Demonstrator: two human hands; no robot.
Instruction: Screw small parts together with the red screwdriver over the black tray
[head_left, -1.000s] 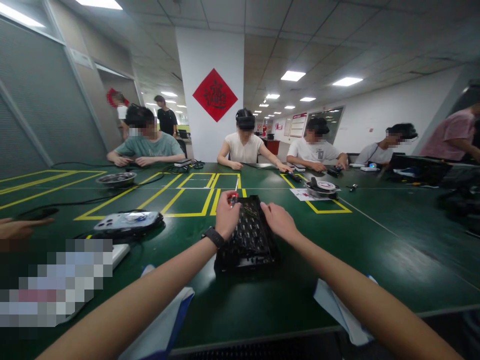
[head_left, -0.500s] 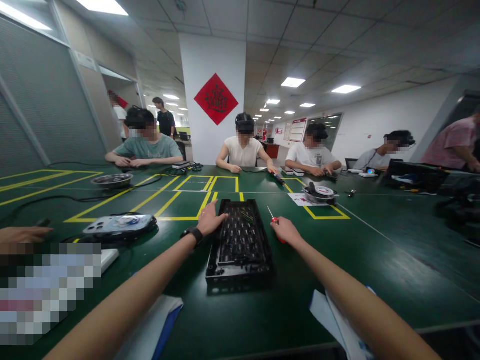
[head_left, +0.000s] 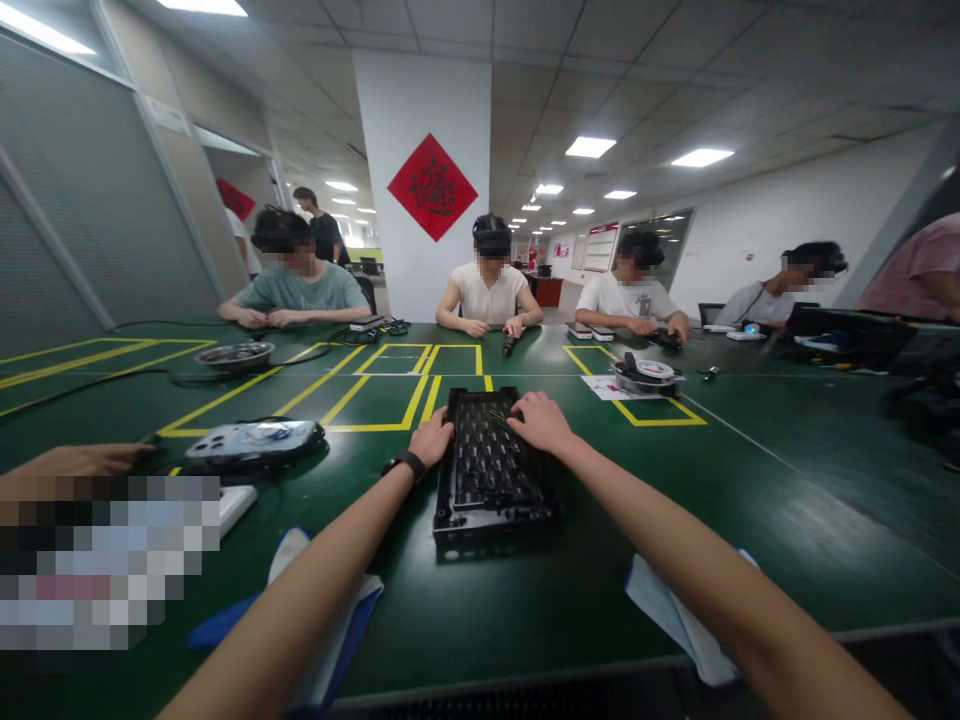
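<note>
A black rectangular tray (head_left: 495,470) with rows of small shiny pieces inside lies flat on the green table in front of me. Against its upper left edge my left hand (head_left: 431,438) is closed, fingers around the side wall and a dark band on the wrist. My right hand (head_left: 541,420) reaches over the upper right edge, fingertips bent together inside the tray. They are at a few thin yellowish strips (head_left: 498,418); whether they grip one is too small to see. The red-handled screwdriver of earlier is not visible.
At left lie a phone in a pale case (head_left: 259,440), a white power strip (head_left: 238,505) and another person's hand (head_left: 82,462). Two round dishes (head_left: 234,356) (head_left: 646,376) stand farther back. Cloths (head_left: 686,625) lie under my forearms. Several people sit opposite.
A red-handled screwdriver, in my left hand first and then in my right, has gone out of sight. My left hand has closed on the tray's edge; my right has moved left onto it.
</note>
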